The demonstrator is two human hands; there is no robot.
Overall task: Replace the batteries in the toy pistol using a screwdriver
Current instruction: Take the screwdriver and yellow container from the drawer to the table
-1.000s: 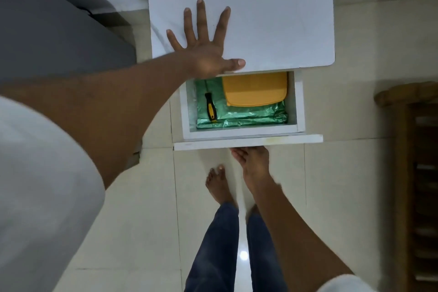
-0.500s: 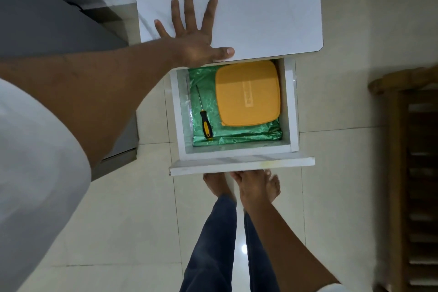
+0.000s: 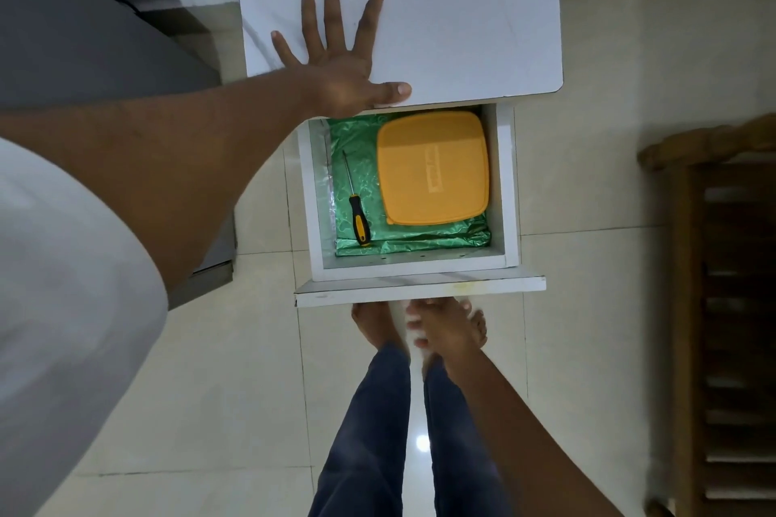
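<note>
A screwdriver (image 3: pixel 357 220) with a black and yellow handle lies in the open white drawer (image 3: pixel 420 286), on green foil lining (image 3: pixel 420 240), tip pointing away from me. To its right sits a flat yellow lidded box (image 3: pixel 433 168). My left hand (image 3: pixel 341 69) rests flat with fingers spread on the white cabinet top (image 3: pixel 453 4). My right hand (image 3: pixel 443 325) is just under the drawer's front panel, blurred, so its hold is unclear. No toy pistol or batteries show.
My bare feet (image 3: pixel 375 323) stand on the tiled floor directly below the drawer front. A dark wooden piece of furniture (image 3: pixel 730 273) stands at the right. A grey surface (image 3: pixel 84 38) fills the upper left beside the cabinet.
The drawer has slid out further toward me, uncovering the whole yellow box and the screwdriver's full length. My right hand moved back with the drawer front. My left hand stayed flat on top.
</note>
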